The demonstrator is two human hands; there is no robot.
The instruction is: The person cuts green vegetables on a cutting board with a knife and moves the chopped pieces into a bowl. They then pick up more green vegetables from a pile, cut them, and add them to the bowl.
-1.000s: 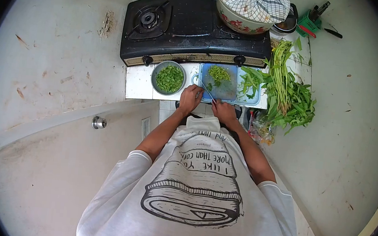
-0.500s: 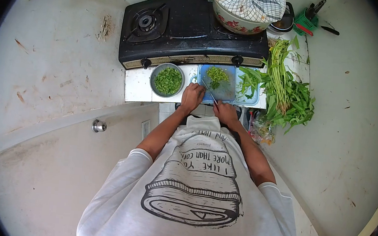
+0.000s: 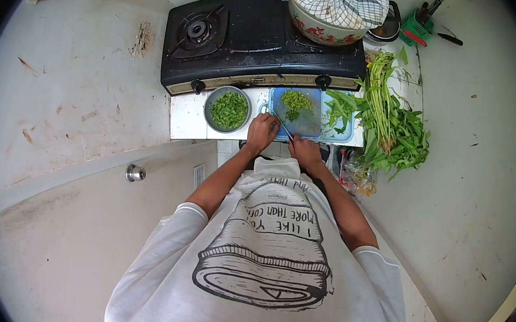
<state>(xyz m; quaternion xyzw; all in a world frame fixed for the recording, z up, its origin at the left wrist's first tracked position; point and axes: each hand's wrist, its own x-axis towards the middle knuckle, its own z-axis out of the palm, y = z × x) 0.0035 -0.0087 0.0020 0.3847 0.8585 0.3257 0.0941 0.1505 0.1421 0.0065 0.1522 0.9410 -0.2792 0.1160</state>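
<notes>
My right hand (image 3: 305, 151) is closed round the handle of a knife (image 3: 284, 125), whose blade slants up and left over the blue cutting board (image 3: 315, 120). At the board's lower left corner my left hand (image 3: 263, 130) has its fingers bent together beside the blade; what they hold, if anything, is too small to tell. Chopped green pieces (image 3: 296, 101) lie on the upper part of the board. A grey bowl (image 3: 207, 119) with chopped greens (image 3: 229, 110) stands left of my left hand.
Behind the board is a black gas stove (image 3: 252, 30) with a floral pot (image 3: 326, 32) under a checked cloth. Long-stemmed leafy greens (image 3: 392, 121) lie at the right, above a plastic bag (image 3: 359, 176). A green basket (image 3: 415, 28) holds utensils at the back right.
My right hand and the knife have shifted slightly to the left, nearer my left hand. The chopped pieces look the same.
</notes>
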